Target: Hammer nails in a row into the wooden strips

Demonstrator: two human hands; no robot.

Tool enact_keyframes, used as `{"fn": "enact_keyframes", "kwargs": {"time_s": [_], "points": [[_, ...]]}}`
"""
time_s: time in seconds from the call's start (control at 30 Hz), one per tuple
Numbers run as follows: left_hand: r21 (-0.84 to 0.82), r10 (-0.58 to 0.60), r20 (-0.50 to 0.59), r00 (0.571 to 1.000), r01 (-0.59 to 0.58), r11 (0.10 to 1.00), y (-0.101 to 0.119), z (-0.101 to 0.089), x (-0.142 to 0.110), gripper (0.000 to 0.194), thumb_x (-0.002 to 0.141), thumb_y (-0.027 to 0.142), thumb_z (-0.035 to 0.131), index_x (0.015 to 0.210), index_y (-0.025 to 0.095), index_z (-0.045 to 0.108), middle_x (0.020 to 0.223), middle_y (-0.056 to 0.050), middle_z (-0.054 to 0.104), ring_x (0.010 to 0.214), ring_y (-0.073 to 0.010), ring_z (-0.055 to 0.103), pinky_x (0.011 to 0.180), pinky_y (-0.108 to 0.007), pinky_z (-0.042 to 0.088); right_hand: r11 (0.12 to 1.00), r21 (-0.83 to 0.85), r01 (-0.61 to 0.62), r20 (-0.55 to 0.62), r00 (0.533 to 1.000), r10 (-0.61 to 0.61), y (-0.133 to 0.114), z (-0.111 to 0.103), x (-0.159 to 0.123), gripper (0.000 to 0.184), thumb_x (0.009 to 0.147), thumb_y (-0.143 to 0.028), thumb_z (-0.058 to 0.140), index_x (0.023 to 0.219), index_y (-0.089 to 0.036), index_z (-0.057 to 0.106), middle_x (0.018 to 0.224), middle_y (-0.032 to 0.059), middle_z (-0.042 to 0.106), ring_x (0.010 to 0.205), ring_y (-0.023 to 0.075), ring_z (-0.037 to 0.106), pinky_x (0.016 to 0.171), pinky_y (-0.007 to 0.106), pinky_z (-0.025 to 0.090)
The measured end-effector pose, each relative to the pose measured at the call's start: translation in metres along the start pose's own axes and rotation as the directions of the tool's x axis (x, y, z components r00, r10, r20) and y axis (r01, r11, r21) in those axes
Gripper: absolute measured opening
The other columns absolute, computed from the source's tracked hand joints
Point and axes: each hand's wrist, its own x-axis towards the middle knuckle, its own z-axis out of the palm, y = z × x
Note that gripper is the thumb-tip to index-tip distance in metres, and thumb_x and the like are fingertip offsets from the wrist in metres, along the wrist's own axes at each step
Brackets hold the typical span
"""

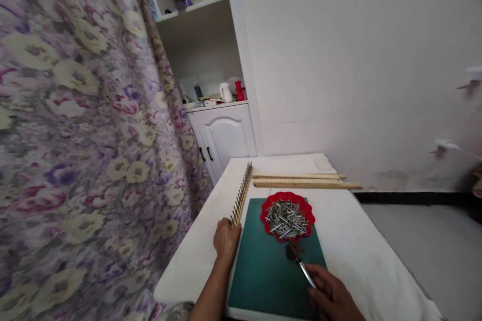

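Note:
My left hand (226,237) is closed around the near end of a narrow wooden strip (244,192). A row of dark nails stands up along that strip, which lies on the left side of the white table. My right hand (329,288) grips the metal handle of a hammer (306,273). The hammer's dark head is over the green mat (263,266), just in front of a red scalloped dish (264,204). Loose silvery nails (286,219) are heaped inside the dish, which sits on the far part of the mat.
Several more wooden strips (301,185) lie crosswise at the table's (350,220) far end. A floral curtain (83,150) hangs close on the left. Behind stands a white cabinet (228,133) with shelves holding a white jug (226,93). A wall (339,60) rises beyond the table.

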Motion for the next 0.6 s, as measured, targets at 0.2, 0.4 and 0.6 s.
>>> {"fn": "enact_keyframes", "kwargs": {"time_s": [0.2,0.4,0.6], "points": [[0.080,-0.018,0.000,1.000,0.018,0.997,0.000,0.001,0.004,0.035,0.076,0.049,0.051,0.087,0.017,0.059,0.095,-0.012,0.066,0.093,-0.0297,0.060,0.075,-0.036,0.041,1.000,-0.005,0.009,0.035,0.999,-0.009,0.003,-0.004,0.004,0.052,0.072,-0.056,0.060,0.110,-0.020,0.063,0.071,0.0053,0.067,0.059,0.0199,0.059,0.061,0.032,0.049],[-0.009,-0.079,-0.028,0.997,0.078,0.997,0.001,-0.005,0.006,0.034,0.076,0.049,0.050,0.087,0.018,0.059,0.097,-0.013,0.068,0.091,-0.0291,0.063,0.067,-0.033,0.043,0.999,0.035,0.032,0.018,0.999,-0.032,0.018,-0.003,0.008,0.054,0.071,-0.059,0.060,0.109,-0.021,0.064,0.070,0.0045,0.066,0.054,0.0189,0.057,0.063,0.034,0.049],[-0.158,-0.122,-0.012,0.992,0.119,0.980,-0.001,-0.007,0.015,0.033,0.077,0.045,0.051,0.096,0.018,0.056,0.087,-0.014,0.070,0.080,-0.0300,0.066,0.060,-0.032,0.044,0.997,0.076,0.006,0.001,1.000,-0.006,0.021,-0.006,0.008,0.050,0.070,-0.058,0.062,0.105,-0.022,0.065,0.080,0.0050,0.067,0.059,0.0180,0.057,0.061,0.030,0.046]]}}
